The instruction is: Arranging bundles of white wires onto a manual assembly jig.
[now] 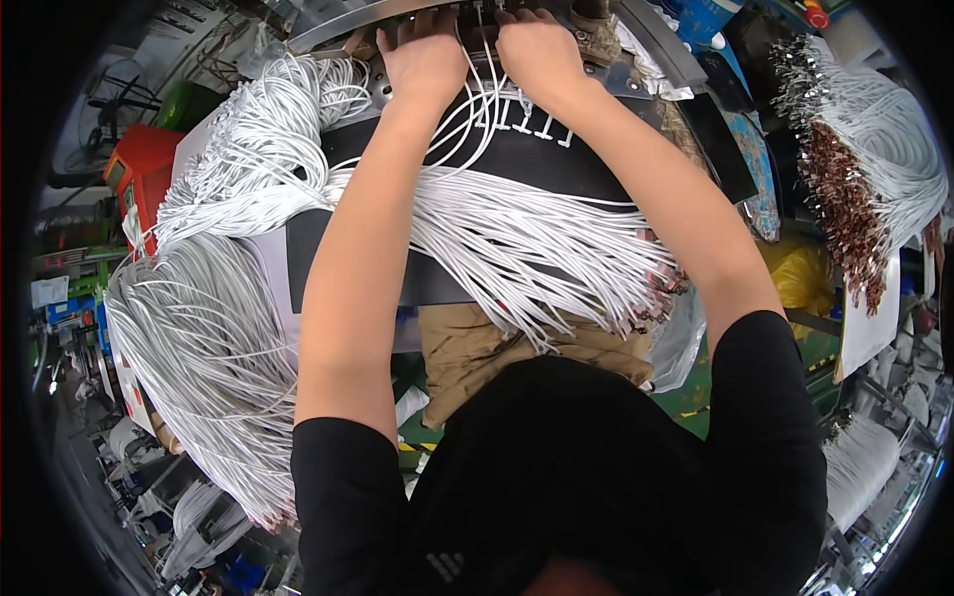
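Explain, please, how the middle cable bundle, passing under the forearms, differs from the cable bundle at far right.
The middle bundle fans out nearly straight, while the far-right bundle curves round. The middle bundle's ends mostly point rightward; the far-right bundle's ends lie along its left side. Both consist of many white cables.

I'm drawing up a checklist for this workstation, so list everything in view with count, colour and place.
Cable bundles: at least five, white; two left, one centre, others right
Loose cables: several, white, between the forearms
T-shaped pieces: several, white, beside the right forearm
Mat: one, black, beneath the centre bundle
Metal rail: one, grey, top
Red box: one, red, left
Cloth: one visible, brown, below the mat
Clear bag: one, colourless, below right forearm
Yellow bag: one, yellow, right
Background clutter: too small to count
Left hand: one, bare, top centre
Right hand: one, bare, top centre
Sleeves: two, black, lower
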Motion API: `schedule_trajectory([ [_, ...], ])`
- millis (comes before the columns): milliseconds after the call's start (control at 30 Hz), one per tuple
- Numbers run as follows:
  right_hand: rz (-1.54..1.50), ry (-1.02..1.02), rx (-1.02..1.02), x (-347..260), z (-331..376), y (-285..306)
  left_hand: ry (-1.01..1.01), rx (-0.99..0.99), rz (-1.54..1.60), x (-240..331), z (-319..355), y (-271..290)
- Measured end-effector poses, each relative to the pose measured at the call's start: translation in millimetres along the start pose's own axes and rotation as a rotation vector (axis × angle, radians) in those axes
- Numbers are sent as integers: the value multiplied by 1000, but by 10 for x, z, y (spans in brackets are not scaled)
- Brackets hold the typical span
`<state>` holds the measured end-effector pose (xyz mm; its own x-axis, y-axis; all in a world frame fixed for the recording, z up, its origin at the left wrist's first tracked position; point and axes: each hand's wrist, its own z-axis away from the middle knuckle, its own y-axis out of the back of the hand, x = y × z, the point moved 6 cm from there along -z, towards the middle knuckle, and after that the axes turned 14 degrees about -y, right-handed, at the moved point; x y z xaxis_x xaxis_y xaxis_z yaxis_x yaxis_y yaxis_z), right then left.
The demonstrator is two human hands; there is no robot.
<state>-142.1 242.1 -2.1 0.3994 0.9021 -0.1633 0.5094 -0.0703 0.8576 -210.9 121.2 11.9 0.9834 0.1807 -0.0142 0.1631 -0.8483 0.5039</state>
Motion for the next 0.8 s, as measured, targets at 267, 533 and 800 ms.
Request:
schedule_trajectory([
  [267,-377,-77,-125,156,421,716,260,-315,1,-68,229,430],
  [533,-597,-661,314,2239,2933,1718,1297,-300,1496,1837,2278,2159],
  [800,-749,-861,-401,1098,4137,853,1656,581,1124,1621,3077,2035],
])
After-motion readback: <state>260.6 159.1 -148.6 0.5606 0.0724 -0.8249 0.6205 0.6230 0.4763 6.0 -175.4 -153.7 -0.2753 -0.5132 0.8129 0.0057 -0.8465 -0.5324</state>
